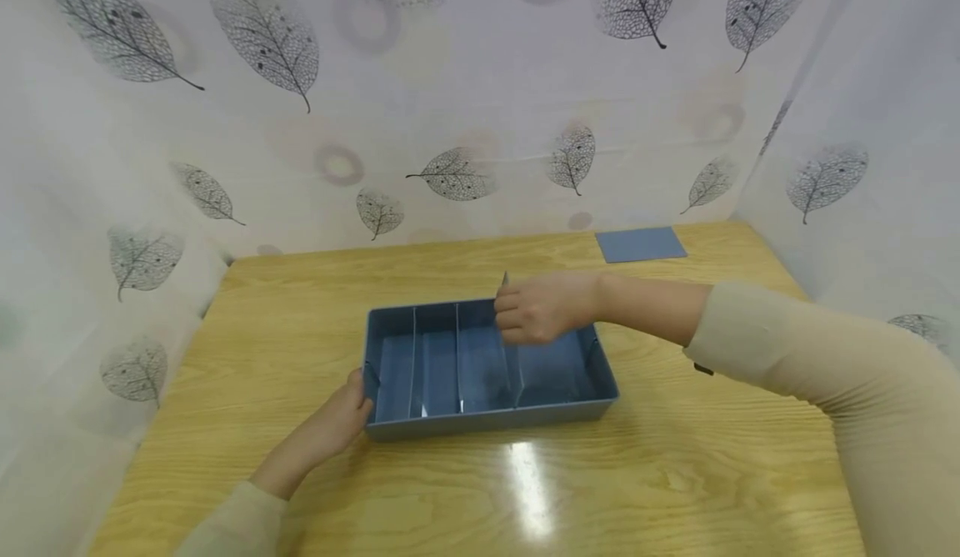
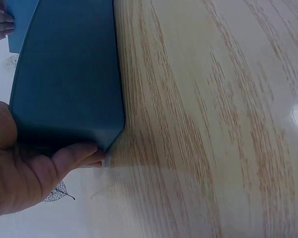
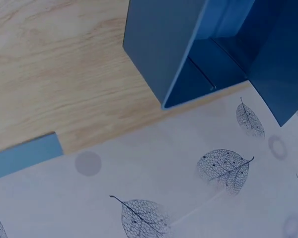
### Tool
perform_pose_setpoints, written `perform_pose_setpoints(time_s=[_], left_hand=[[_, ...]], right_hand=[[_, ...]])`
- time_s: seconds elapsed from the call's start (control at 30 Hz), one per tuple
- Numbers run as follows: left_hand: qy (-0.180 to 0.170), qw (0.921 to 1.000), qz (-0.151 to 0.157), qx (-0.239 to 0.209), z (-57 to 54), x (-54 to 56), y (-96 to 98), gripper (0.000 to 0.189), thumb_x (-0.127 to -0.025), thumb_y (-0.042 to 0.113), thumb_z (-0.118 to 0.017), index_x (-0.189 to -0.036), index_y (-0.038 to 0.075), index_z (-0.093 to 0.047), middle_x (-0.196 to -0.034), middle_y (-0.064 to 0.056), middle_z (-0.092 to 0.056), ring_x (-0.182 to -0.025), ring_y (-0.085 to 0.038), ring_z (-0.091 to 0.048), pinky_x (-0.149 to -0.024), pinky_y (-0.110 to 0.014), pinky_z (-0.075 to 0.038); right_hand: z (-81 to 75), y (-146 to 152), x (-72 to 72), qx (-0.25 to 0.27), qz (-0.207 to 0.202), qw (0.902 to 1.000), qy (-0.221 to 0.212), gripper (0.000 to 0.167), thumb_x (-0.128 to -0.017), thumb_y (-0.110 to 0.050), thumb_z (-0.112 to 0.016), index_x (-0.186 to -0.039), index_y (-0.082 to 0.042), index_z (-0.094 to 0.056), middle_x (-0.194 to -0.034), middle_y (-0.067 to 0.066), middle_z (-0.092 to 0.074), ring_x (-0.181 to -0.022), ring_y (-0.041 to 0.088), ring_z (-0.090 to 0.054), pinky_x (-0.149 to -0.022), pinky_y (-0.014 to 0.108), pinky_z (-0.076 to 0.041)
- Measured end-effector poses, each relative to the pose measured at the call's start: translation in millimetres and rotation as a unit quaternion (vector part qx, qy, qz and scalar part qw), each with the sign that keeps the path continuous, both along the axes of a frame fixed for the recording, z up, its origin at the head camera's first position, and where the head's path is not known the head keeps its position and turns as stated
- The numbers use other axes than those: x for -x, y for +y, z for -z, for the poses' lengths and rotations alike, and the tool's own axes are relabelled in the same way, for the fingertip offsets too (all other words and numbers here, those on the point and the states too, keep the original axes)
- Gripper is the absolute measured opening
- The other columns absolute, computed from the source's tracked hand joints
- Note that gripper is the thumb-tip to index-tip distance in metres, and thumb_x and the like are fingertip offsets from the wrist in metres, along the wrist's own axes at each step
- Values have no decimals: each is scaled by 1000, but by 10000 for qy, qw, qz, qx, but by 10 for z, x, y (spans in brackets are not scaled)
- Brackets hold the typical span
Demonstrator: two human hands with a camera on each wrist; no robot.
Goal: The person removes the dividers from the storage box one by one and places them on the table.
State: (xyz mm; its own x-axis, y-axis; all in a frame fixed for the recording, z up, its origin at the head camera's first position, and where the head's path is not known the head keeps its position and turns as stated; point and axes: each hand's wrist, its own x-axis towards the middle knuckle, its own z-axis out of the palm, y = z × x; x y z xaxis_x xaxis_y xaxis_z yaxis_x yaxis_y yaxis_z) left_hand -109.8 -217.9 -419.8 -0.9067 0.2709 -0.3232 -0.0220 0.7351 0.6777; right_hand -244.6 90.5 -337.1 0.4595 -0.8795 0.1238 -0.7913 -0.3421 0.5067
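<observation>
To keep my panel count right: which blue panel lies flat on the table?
The flat panel at the far edge of the table, beyond the right end of the tray. The right hand holds another panel; two divider panels stand upright inside.

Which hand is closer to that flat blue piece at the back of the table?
Right. The right hand is over the tray, in front and left of the flat blue piece; the left hand is farther off, at the tray's left end.

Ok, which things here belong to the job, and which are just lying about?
In the job:
Blue compartment tray, left hand gripping its end
Thin panel, held by the right hand

Lying about:
Blue sheet at the back of the table, untouched; possibly a spare
</observation>
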Motion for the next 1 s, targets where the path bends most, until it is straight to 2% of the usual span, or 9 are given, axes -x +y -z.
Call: perform_pose_setpoints(time_s=[0.2,0.37,0.53,0.7,1.0], left_hand=[[-75,9999,-12,-94,-20,-6,7,50,-95,1,-29,-135,-24,-12,-139,-47,-20,-132,-53,-21,-105,-61,-25],[-77,9999,16,-129,-19,-8,14,50,-95,1,-28,-135,-25,-10,-140,-47,-17,-132,-53,-18,-106,-61,-23],[-28,9999,53,-131,-18,-15,15,50,-95,1,-28,-135,-25,-10,-140,-47,-17,-132,-53,-18,-106,-62,-23],[-6,9999,57,-92,-27,-16,18,51,-96,2,-29,-135,-24,-10,-140,-46,-18,-132,-53,-19,-106,-61,-23],[-47,10000,46,-35,-52,-20,23,52,-95,2,-30,-134,-25,-10,-138,-47,-19,-131,-53,-21,-104,-61,-28]], right_hand=[[-128,39,-26,74,-5,9999,72,12,-84,-3,-58,-73,-9,-58,-67,1,-54,-65,18,-48,-69,30,-44],[-203,103,-23,85,49,9998,143,12,-83,-2,-60,-73,-8,-57,-68,2,-55,-65,18,-49,-68,30,-44],[-254,195,4,207,231,9993,209,13,-81,-4,-63,-71,-9,-56,-67,2,-55,-62,18,-45,-65,29,-43],[-294,343,49,113,573,9983,94,13,-79,-4,-67,-73,-6,-56,-68,3,-51,-64,18,-41,-65,30,-42],[-386,685,92,29,1466,9887,316,16,-73,1,-72,-79,-2,-57,-73,5,-55,-69,19,-45,-68,30,-43]])
